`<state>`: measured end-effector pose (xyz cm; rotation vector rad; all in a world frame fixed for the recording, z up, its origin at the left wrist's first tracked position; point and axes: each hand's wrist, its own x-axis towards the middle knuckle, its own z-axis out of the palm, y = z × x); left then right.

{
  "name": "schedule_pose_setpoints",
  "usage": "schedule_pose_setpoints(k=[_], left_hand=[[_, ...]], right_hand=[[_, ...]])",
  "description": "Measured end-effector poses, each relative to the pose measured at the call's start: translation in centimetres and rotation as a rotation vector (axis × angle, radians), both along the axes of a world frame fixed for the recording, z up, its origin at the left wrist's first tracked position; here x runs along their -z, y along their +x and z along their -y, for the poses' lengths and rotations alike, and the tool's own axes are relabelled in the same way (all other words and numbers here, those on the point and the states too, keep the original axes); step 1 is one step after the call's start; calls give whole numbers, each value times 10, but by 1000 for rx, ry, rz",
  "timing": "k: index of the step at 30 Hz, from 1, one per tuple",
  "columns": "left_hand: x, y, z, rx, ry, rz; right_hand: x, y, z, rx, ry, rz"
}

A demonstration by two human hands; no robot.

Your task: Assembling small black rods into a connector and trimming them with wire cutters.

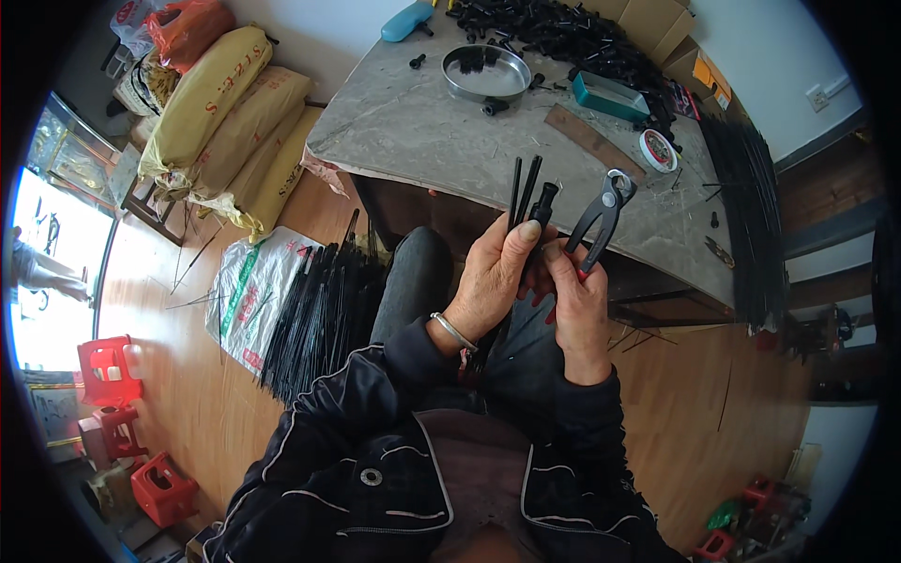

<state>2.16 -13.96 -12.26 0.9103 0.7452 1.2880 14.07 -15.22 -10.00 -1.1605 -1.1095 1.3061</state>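
Note:
My left hand [490,277] is closed around several thin black rods [517,192] and a thicker black stepped piece [543,203], all pointing away from me over my lap. Pressed against the thicker piece is the thumb. My right hand [579,319] grips a pair of pincers [598,218] with dark metal arms and red handles; their round jaws point up toward the table. The two hands are close together just in front of the table's near edge. Fingers of both hands partly hide the lower ends of the rods and the pincer handles.
On the grey table [404,127] are a round metal tin [457,88], a teal box [601,97], a rusty flat bar [591,139] and a heap of black parts [563,33]. Long black rods [751,220] line its right side. More rods [319,328] lie by my left leg, near stacked sacks [211,103].

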Motion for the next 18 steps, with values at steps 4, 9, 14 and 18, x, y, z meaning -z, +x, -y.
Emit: schedule_pose_setpoints(k=[4, 9, 14, 18], left_hand=[[0, -2, 0, 7, 17, -23], [-3, -1, 4, -21, 40, -56], [-9, -1, 8, 6, 43, -31], [-7, -4, 7, 133, 53, 26]], right_hand=[[3, -1, 1, 15, 23, -21], [5, -2, 3, 12, 39, -33], [-6, 6, 5, -3, 107, 82], [-9, 20, -1, -32, 232, 274]])
